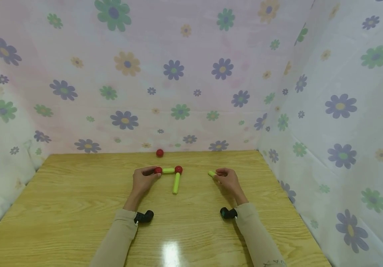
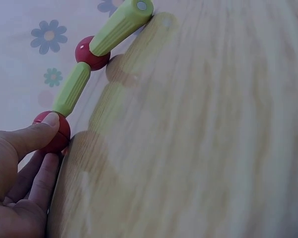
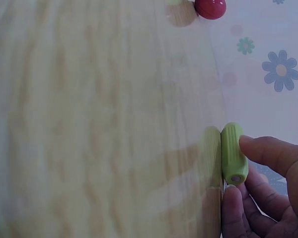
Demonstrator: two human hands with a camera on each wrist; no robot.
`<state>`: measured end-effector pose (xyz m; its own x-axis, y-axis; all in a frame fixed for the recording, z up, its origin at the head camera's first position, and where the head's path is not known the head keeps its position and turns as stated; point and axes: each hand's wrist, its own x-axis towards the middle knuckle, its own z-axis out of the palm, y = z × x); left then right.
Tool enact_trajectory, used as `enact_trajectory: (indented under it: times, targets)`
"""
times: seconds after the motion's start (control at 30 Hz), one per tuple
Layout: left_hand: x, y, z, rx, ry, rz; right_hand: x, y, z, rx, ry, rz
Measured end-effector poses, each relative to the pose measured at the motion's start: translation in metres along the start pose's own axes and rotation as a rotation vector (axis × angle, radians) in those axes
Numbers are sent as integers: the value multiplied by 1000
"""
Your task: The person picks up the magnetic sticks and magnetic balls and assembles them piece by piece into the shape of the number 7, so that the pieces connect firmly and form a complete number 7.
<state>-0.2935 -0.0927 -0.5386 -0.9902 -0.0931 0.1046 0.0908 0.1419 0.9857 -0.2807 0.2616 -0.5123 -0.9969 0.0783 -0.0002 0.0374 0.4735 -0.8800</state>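
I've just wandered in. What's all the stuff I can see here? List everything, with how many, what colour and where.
Balls: 3, red, one at the table's far edge, one in the left hand, one at the corner between two sticks.
Sticks: 3, yellow-green, one between two balls, one running from the corner ball towards the person, one in the right hand.
Table: 1, yellowish wood, under it all.
Flowered cloth: number of pieces unclear, pale with purple, green and orange flowers, behind and beside the table.
Wrist devices: 2, black, one at each wrist.
Sleeves: 2, beige, on the forearms.
Hands: 2, bare, above the table, each pinching its piece.
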Motion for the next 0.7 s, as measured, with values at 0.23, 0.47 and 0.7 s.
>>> enact_trajectory:
  times: [0.23,0.47,0.7]
  targets:
    - [0,0,-1,-10,-6,8,-1,-7,-1,-35,-15,20]
    - [-1,1,-1,-20,-12,14,3,-2,-2,-84,-9,7]
    - [-2,2,-1,-21,-8,22,6,1,-1,-107,8,-6]
